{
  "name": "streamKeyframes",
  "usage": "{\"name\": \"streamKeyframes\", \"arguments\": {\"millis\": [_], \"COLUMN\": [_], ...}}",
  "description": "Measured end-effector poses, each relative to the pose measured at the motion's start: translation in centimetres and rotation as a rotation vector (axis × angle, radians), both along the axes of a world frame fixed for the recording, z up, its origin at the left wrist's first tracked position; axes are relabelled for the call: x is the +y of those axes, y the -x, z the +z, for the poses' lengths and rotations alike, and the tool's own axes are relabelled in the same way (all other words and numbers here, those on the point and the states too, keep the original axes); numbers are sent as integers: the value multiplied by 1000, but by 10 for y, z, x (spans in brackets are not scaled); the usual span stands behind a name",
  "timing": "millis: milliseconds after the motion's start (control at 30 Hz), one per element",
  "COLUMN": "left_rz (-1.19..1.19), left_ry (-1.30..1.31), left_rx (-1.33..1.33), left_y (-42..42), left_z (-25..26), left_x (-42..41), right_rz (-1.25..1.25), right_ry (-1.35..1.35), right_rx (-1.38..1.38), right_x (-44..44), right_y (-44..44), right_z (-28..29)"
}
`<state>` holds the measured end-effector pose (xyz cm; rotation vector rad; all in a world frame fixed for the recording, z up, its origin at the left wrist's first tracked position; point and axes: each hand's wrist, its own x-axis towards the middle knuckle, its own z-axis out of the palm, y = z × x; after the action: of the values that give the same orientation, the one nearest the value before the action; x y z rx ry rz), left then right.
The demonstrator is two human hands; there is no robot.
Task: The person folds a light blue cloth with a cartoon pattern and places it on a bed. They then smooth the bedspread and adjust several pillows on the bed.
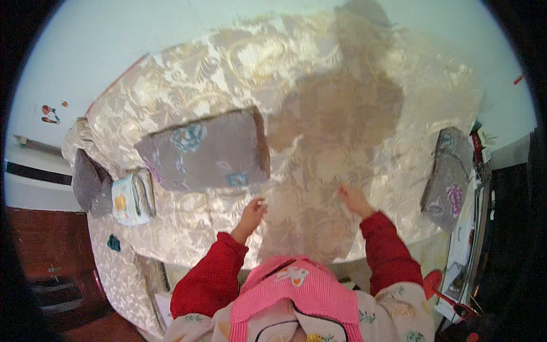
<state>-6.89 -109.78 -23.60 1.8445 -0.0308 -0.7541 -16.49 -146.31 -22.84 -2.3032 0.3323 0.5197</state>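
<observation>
My left hand [254, 213] hovers at or just above a patterned, cream-and-gold bed cover [239, 64], below the right part of a grey floral pillow [205, 149]; its fingers are curled and small, and I cannot tell whether they hold anything. My right hand [352, 201] is over the cover farther right, blurred, its fingers pointing up and left. Both forearms wear red sleeves. The grey pillow lies tilted left of centre, apart from both hands. My shadow falls across the middle of the cover.
Folded white printed cloth [126, 201] and a grey cushion [89, 184] are at the left edge. Another grey floral pillow [448, 179] lies at the right edge. A small dark green item [113, 243] sits lower left. Red sunglasses-like object [461, 310] is at lower right.
</observation>
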Motion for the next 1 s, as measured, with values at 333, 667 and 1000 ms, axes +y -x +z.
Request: {"name": "streamKeyframes", "arguments": {"millis": [333, 667, 1000], "left_rz": [62, 5, -279], "left_ry": [64, -167, -579], "left_rx": [-244, -1012, -1037], "left_y": [-139, -390, -539], "left_z": [-23, 129, 184], "left_x": [-46, -152, -207], "right_rz": [-128, -132, -57], "right_ry": [-217, 315, 292], "right_rx": [-62, -782, -591], "right_x": [-69, -179, -240], "right_y": [-125, -369, -511], "right_z": [-6, 104, 170]}}
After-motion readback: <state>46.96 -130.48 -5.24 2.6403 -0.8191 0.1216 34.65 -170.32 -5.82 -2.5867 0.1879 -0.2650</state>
